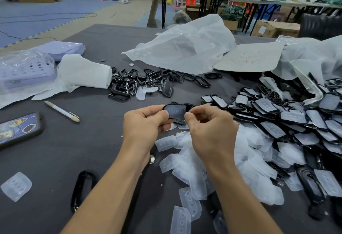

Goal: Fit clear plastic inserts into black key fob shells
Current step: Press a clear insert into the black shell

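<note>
A black key fob shell (175, 111) with a clear insert lying in it is held up over the middle of the table. My left hand (143, 123) grips its left end, thumb on top. My right hand (209, 132) pinches its right end with thumb and forefinger. Loose clear inserts (194, 174) are heaped under and in front of my right hand. Empty black shells (133, 83) lie in a pile further back. Shells with inserts in them (288, 122) are stacked at the right.
A phone (17, 129) and a pen (62, 111) lie at the left. One stray insert (16, 186) and a black strap (83, 187) sit near the front left. White plastic bags (185, 48), a cardboard sheet (249, 58) and purple trays (26, 67) stand behind.
</note>
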Demonstrator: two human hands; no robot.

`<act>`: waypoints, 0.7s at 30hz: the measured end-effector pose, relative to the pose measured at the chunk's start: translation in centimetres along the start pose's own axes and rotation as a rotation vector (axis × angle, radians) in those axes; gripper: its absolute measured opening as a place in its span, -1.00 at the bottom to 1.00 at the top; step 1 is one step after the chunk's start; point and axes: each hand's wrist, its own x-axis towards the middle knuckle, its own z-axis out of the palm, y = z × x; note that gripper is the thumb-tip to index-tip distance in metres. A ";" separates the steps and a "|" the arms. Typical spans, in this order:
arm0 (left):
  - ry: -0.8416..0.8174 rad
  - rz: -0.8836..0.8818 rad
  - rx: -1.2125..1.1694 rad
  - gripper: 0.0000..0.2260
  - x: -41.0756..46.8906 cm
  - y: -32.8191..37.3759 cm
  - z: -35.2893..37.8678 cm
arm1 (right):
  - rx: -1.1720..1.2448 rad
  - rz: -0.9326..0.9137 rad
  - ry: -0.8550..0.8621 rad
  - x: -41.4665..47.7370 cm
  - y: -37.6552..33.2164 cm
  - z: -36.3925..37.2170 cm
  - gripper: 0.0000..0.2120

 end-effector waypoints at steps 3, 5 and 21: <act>-0.009 -0.007 -0.020 -0.89 0.0 0.0 0.0 | -0.002 0.034 0.013 0.0 0.2 0.2 -0.87; -0.029 -0.014 -0.029 -0.88 0.1 -0.1 0.1 | 0.032 0.074 0.026 0.0 0.2 0.2 -0.86; -0.236 -0.045 0.113 -0.79 -0.2 -0.2 -0.3 | 0.406 0.212 -0.167 0.9 0.4 -0.2 -0.83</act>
